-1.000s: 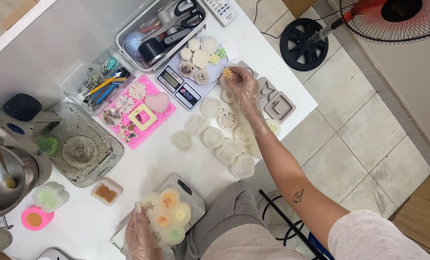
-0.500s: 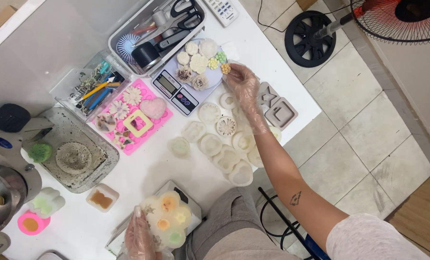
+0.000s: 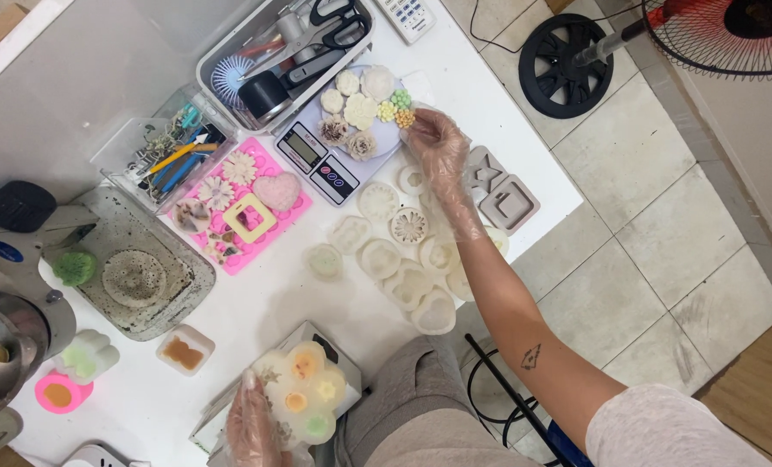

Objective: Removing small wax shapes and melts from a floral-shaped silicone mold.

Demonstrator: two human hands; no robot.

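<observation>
Head view, gloved right hand (image 3: pixel 438 147) pinching an orange flower piece (image 3: pixel 405 118) at the scale plate's (image 3: pixel 392 143) rim, left hand (image 3: pixel 249 428) clasping a flower mold (image 3: pixel 304 391) at the tabletop's (image 3: pixel 256 303) near edge, bare patch between.

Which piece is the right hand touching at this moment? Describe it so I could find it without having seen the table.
Start at the kitchen scale by the white table's far edge; a round plate of small moulded flowers sits on it. At the plate's right rim, the gloved right hand pinches a tiny orange-yellow bobbled piece. Its neighbours are cream or beige, apart from a green bobbled one just beyond it.
</observation>
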